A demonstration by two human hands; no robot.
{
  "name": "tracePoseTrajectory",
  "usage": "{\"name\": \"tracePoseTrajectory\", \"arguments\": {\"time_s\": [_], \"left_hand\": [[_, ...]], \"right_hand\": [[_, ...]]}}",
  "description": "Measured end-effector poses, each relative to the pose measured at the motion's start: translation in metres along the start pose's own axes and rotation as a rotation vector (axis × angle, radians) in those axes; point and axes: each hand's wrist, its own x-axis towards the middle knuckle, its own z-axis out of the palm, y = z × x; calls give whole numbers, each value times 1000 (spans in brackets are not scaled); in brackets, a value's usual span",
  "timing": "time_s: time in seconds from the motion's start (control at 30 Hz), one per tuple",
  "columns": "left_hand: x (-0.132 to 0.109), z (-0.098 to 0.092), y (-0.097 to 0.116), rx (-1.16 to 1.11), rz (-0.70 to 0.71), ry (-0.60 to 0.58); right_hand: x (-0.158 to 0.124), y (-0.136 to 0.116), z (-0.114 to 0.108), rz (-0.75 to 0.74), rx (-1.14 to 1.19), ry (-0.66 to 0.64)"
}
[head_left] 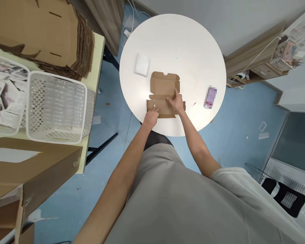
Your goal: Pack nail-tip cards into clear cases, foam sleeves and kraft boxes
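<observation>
A brown cardboard box blank point(165, 86) lies partly unfolded on the white round table point(167, 40). Its far panel has rounded flaps and a small notch, and its near panel shows slots. My left hand point(151, 118) rests on the left part of the near panel, fingers laid over the cardboard. Touching the blank near its middle crease is my right hand point(177, 102), its forefinger stretched forward and its thumb pointing left, apart from each other. The undersides of both hands are hidden.
On the table are a white packet point(142, 64) at left and a blurred purple item point(210, 97) at right. A side table point(98, 57) holds stacked flat cardboard point(35, 30), a white basket of clear plastic pieces point(85, 108) and another basket with packets point(7, 93). A large carton point(53, 179) stands nearer.
</observation>
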Motion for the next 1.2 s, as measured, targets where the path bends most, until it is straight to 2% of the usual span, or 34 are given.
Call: {"name": "tracePoseTrajectory", "arguments": {"time_s": [0.1,0.23,0.3,0.5,0.57,0.77,0.9,0.97,1.1,1.2], "left_hand": [[3,1,-6,-34,-1,24],[5,2,-14,-132,-15,67],[3,4,-15,-206,-74,127],[-3,18,-11,-376,-314,459],[-3,19,-13,-380,-351,511],[-1,11,-25,-307,-308,445],[-7,3,-22,-244,-290,404],[-12,-1,-18,-182,-294,428],[-18,-8,-9,-222,-440,537],[-15,-10,0,-372,-568,487]], "right_hand": [[-28,10,4,83,57,-48],[-69,18,8,14,8,-157],[-82,18,10,6,-70,-186],[-87,8,16,60,-205,-144],[-85,5,17,73,-220,-137],[-80,-3,13,102,-227,-157],[-76,-5,12,114,-243,-157],[-75,-6,12,113,-240,-153],[-76,-6,13,112,-227,-156],[-75,-6,14,113,-211,-153]]}}
